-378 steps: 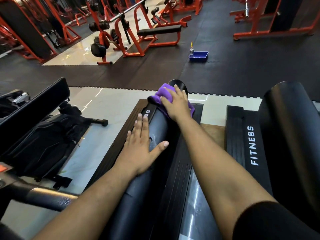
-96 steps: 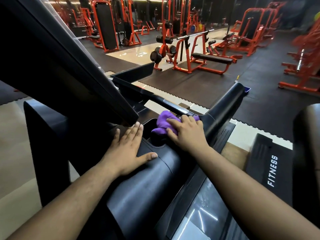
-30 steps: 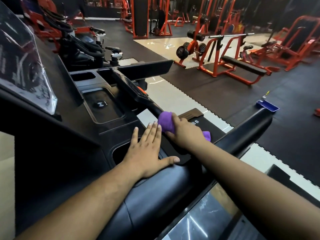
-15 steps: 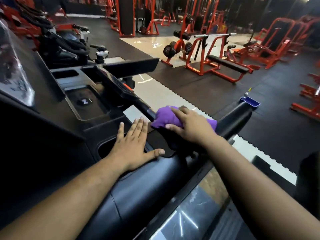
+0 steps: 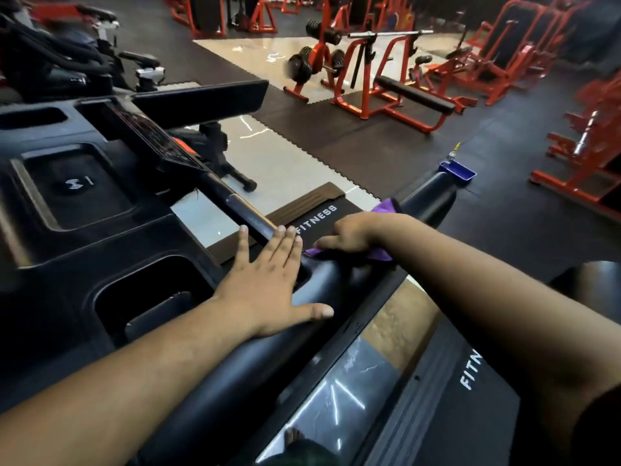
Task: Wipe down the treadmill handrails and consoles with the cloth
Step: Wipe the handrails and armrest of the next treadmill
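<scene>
Left hand: we see our left hand (image 5: pixel 265 290) lying flat on the black treadmill handrail (image 5: pixel 339 280), fingers straight and spread, thumb out to the side, the grip apart and holding nothing.
Right hand: our right hand (image 5: pixel 349 232) sits further along the same handrail, fingers curled over it and clamped on the purple cloth (image 5: pixel 384 208).
Cloth: it is trapped between the right hand and the handrail, purple edges peeking out beyond the knuckles and under the wrist.
Console: the black treadmill console (image 5: pixel 100 196) spreads out to the left, with a flat tray bearing a white symbol and a deep pocket just beside the left wrist.
Deck: below the handrail runs the treadmill belt edge (image 5: pixel 316 218) marked FITNESS.
Floor: a blue tray (image 5: pixel 458 173) rests on the dark floor past the handrail's far end, a small bottle at its far edge.
Background: orange weight benches (image 5: pixel 396 92) and racks stand well apart from us.
</scene>
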`<state>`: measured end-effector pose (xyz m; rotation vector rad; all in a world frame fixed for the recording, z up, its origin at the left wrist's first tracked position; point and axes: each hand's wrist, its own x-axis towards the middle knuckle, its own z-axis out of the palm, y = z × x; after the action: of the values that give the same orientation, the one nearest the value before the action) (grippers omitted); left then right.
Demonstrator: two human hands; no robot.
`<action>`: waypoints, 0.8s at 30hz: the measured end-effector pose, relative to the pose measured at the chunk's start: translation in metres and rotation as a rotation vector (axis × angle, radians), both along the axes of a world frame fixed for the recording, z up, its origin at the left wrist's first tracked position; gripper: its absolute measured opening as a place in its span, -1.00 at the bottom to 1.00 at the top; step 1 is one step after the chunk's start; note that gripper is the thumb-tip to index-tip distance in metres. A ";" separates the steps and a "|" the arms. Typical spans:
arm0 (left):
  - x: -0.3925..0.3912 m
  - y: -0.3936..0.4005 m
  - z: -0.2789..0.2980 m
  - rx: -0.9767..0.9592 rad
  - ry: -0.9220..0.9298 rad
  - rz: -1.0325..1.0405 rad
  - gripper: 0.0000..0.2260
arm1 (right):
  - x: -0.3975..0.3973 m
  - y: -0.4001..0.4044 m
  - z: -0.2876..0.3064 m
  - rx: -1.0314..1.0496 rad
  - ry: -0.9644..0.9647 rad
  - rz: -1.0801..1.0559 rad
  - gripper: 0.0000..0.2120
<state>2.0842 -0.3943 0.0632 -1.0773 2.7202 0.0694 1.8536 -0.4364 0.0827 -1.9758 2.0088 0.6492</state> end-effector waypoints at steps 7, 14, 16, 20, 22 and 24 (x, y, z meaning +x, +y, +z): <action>-0.023 -0.006 0.003 -0.022 -0.023 0.042 0.15 | -0.088 -0.025 0.011 -0.023 0.090 -0.014 -0.33; -0.092 -0.011 -0.008 -0.079 0.077 0.033 0.18 | -0.079 0.045 -0.054 -0.830 -0.353 0.202 -0.54; -0.091 -0.011 -0.016 -0.110 0.162 0.011 0.16 | -0.096 0.047 -0.062 -0.864 -0.395 0.323 -0.51; -0.092 -0.012 -0.013 -0.089 0.114 0.016 0.16 | -0.184 0.014 -0.059 -0.894 -0.399 0.064 -0.48; -0.096 -0.014 -0.005 -0.028 0.039 0.047 0.18 | -0.190 0.007 -0.061 -0.920 -0.373 -0.124 -0.49; -0.105 -0.018 -0.003 -0.001 -0.013 0.040 0.17 | -0.160 0.015 -0.065 -0.933 -0.310 -0.154 -0.51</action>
<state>1.9788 -0.4121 0.0604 -1.1286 2.6878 0.0671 1.6933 -0.4217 0.0179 -2.0922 2.4323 -0.7358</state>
